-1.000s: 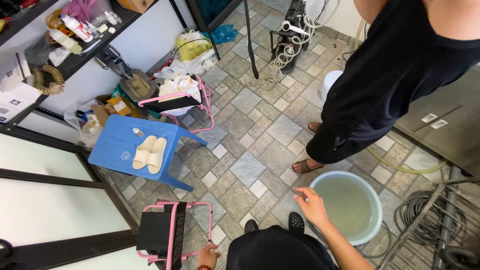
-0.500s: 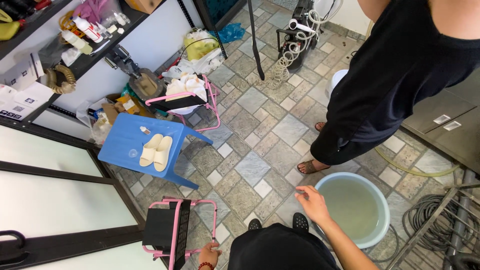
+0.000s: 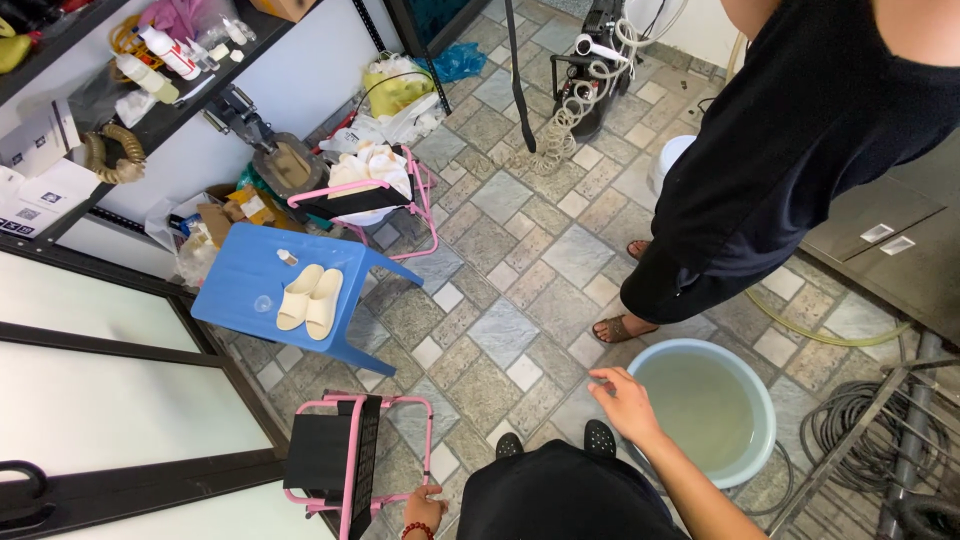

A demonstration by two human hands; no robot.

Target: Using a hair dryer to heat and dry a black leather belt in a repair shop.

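While right hand (image 3: 626, 404) hovers, pink rack (image 3: 345, 462) stands upright.

white boxes (image 3: 40, 190) on left shelf (image 3: 150, 125)

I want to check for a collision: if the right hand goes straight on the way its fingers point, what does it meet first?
The right hand points up-left, over the tiled floor. The way looks free at first; the blue stool with the slippers lies further along that line, though depth is unclear.
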